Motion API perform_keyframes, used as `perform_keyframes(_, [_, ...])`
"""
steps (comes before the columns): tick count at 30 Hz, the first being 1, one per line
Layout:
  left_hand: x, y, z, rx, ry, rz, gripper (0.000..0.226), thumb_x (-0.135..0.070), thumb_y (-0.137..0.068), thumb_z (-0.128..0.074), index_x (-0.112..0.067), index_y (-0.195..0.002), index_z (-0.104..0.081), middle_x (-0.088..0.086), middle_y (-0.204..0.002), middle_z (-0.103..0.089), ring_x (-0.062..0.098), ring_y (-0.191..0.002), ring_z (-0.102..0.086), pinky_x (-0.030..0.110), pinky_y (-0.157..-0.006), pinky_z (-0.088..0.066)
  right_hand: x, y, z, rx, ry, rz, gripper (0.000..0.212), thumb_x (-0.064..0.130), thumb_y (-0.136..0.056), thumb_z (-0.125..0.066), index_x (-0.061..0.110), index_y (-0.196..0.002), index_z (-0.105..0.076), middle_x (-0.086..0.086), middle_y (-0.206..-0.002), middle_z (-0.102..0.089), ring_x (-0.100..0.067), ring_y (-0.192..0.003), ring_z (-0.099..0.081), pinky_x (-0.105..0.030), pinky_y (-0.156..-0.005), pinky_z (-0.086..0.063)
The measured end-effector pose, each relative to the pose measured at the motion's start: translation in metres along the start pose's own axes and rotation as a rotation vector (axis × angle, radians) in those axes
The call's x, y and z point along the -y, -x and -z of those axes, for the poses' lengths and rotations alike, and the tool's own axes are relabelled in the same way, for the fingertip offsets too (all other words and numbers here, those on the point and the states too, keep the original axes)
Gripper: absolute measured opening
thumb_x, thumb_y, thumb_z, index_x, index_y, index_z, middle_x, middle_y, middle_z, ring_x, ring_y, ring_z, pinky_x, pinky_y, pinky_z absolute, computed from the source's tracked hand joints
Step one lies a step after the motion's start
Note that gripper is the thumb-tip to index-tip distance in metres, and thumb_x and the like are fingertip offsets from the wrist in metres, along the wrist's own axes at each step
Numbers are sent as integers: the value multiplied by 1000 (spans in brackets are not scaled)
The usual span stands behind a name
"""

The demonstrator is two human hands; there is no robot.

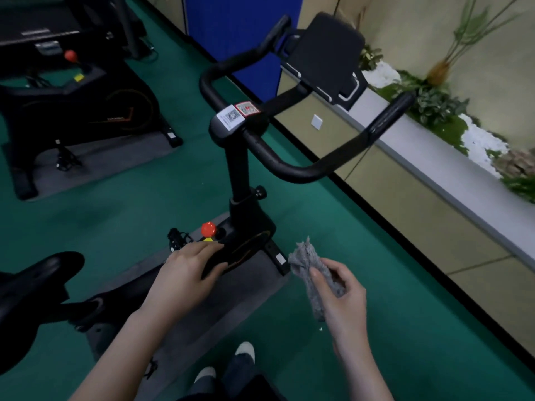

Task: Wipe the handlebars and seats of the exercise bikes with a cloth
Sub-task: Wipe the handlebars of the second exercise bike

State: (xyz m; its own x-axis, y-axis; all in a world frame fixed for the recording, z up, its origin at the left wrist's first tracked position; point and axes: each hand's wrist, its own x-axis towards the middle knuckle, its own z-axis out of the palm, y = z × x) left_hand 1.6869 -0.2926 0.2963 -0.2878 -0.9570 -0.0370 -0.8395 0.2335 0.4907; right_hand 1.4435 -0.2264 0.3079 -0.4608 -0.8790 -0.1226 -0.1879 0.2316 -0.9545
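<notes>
Labels first: your bike has two stickers on the stem clamp, a white QR sticker (229, 117) and a red-bordered QR sticker (247, 108) right beside it, both too blurry to read any text off. The second bike (78, 108) over on the left has some orange lettering on its flywheel cover, but you can't make that out either. Your cloth (314, 272) is a grey, fuzzy, scrunched-up rag, and your right hand (337, 293) has its grip closed around it, thumb pressed across the front, with a tuft sticking up past your fingers. It's held low over the green floor (121, 215), well below the handlebars (292, 166) and not touching them. The bars are matte black, a looped shape with two horns, and a dark tablet holder (327, 56) sits up front. Your left hand (185, 273) is open, fingers spread loosely, hovering by the frame just under the red knob (208, 228); can't tell if it's actually touching. The black seat (37, 277) pokes in from the left edge.
</notes>
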Motion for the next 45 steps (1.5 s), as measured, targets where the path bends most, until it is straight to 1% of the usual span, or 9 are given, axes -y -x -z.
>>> perform_keyframes(5, [-7, -25, 7, -57, -5, 28, 39, -35, -91, -59, -18, -126, -59, -3, -122, -61, 21, -114, -56, 39, -94, -45, 12, -33, -6, 75, 2, 52, 16, 12, -84, -71, 27, -90, -69, 17, -87, -72, 2, -81, -66, -14, -71, -51])
perform_keyframes(10, [-5, -47, 18, -101, -8, 19, 40, -34, -91, -59, -16, -126, -58, -2, -126, -60, 22, -117, -54, 40, -99, -42, 26, -46, -27, 166, 26, 121, 15, 10, -83, -71, 22, -92, -70, 18, -89, -71, 7, -84, -64, -4, -70, -45])
perform_keyframes(15, [4, -77, 29, -135, -16, -40, 41, -36, -91, -58, -16, -128, -58, -1, -130, -58, 21, -120, -52, 39, -101, -38, 34, -52, -53, 139, 68, 142, 17, 12, -81, -73, 25, -93, -70, 10, -95, -69, 6, -91, -62, -2, -72, -42])
perform_keyframes(20, [18, -113, 45, -175, 10, -187, 40, -31, -91, -60, -15, -127, -58, -2, -128, -58, 20, -119, -52, 37, -99, -38, 52, -53, -85, 22, 116, 228, 28, 7, -80, -73, 32, -92, -69, 10, -97, -66, 3, -95, -61, -4, -77, -43])
perform_keyframes(27, [39, -172, 80, -228, 69, -444, 41, -35, -93, -49, -11, -125, -59, 0, -128, -57, 20, -117, -52, 33, -95, -39, 91, -60, -142, -320, 232, 481, 24, 6, -80, -72, 14, -103, -71, -2, -104, -63, -6, -103, -59, -17, -90, -46])
perform_keyframes(31, [43, -207, 89, -253, 87, -529, 39, -30, -92, -52, -10, -125, -59, 3, -129, -56, 25, -118, -50, 38, -95, -40, 116, -97, -162, -498, 386, 549, 25, 3, -79, -69, 7, -103, -71, -6, -107, -59, -20, -104, -57, -19, -95, -42])
perform_keyframes(35, [42, -239, 88, -236, 88, -591, 37, -25, -92, -55, -9, -126, -57, 6, -132, -54, 26, -123, -47, 40, -99, -35, 132, -140, -185, -429, 607, 522, 26, 0, -81, -69, 4, -107, -71, -13, -112, -59, -25, -107, -50, -18, -97, -36])
perform_keyframes(38, [42, -259, 85, -226, 115, -618, 37, -20, -93, -55, -9, -127, -55, 6, -134, -52, 26, -126, -45, 42, -103, -34, 134, -154, -204, -354, 765, 508, 28, -3, -82, -66, 2, -109, -70, -14, -111, -62, -29, -103, -50, -27, -94, -41])
perform_keyframes(45, [43, -281, 77, -182, 185, -694, 37, -22, -97, -44, -9, -131, -51, 4, -139, -48, 21, -133, -38, 38, -109, -27, 126, -134, -185, -402, 880, 479, 25, -8, -80, -68, 3, -101, -73, -11, -103, -67, -30, -92, -52, -25, -87, -43])
